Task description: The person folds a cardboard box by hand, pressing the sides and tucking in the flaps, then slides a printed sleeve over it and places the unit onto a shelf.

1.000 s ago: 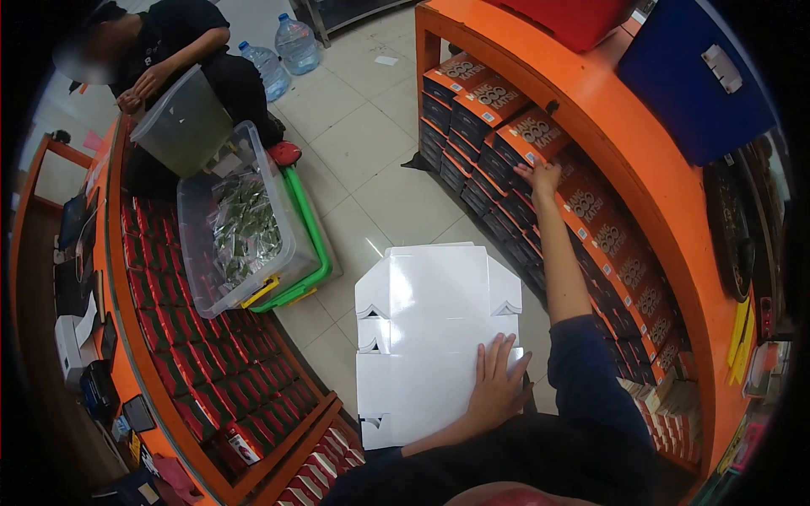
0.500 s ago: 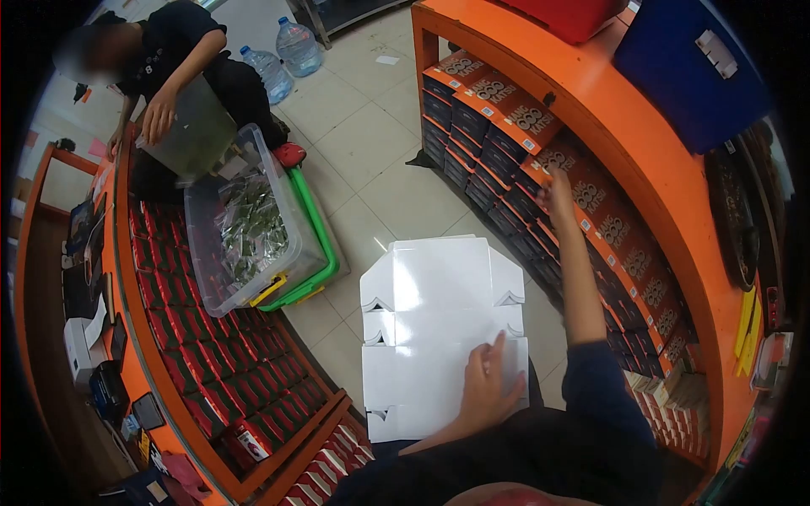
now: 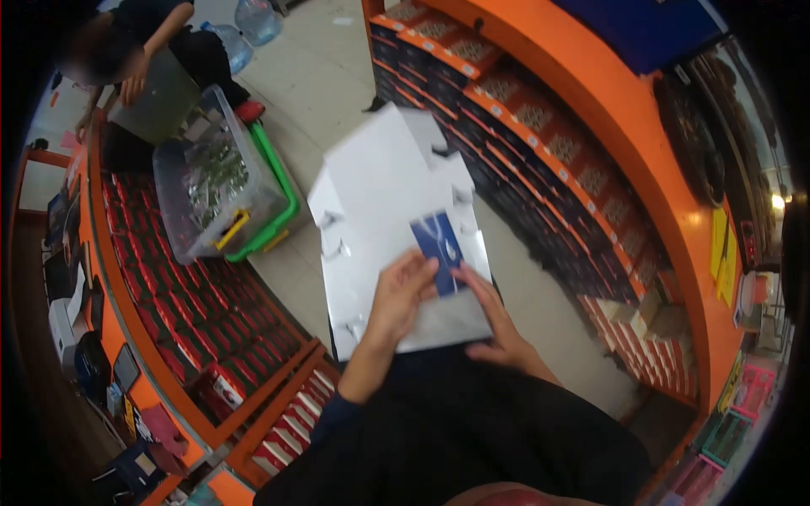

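Note:
A flat white cardboard box blank [image 3: 380,202] with slots and tabs along its sides rests across my lap, slightly tilted. Over its lower right part is a small blue card [image 3: 437,240] with pale lines and a white mark. My left hand [image 3: 396,299] is closed on the card's lower left edge, thumb on top. The fingers of my right hand [image 3: 502,329] are stretched out and touch the card's right edge, with the thumb spread apart below, near the blank's lower edge.
An orange shelf [image 3: 540,63] on the right holds stacked dark-and-orange boxes [image 3: 540,105]. To the left, an orange rack holds rows of red boxes [image 3: 186,312]. A clear plastic tub [image 3: 181,228] with packets stands beside a green-rimmed tub [image 3: 283,181]. Another person [image 3: 139,42] sits behind it.
My right hand has come back from the stacked boxes to the blank. The blue card now shows between my hands. My left hand has shifted to it, and the blank now lies tilted.

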A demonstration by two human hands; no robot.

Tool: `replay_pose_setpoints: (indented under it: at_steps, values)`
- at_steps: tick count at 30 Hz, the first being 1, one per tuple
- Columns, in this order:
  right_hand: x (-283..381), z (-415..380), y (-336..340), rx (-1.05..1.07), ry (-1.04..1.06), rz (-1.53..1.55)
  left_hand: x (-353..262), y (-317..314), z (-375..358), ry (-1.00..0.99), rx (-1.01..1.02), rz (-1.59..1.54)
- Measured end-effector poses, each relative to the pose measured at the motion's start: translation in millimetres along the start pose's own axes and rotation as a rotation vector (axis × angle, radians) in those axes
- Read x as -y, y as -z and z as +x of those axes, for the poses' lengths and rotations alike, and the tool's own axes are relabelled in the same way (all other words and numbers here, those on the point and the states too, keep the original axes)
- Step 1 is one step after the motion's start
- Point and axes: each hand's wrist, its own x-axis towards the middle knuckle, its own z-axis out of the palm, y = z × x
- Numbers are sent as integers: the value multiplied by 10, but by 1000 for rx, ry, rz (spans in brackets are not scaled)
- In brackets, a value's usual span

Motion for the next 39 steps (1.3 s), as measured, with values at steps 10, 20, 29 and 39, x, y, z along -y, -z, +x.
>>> replay_pose_setpoints:
  at_steps: [10, 20, 29, 39]
  values:
    - [-482, 195, -443, -434, -179, -17, 564, -289, -18, -463, 15, 263]
    - [-95, 472, -265, -707, 3, 798, -14, -297, -489, -894, -375, 888]
    - [111, 926, 12, -390, -162, -135, -322, -99, -526, -790, -418, 706]
    - [421, 946, 133, -14, -175, -124, -533, 59, -382, -1028, 51, 582]
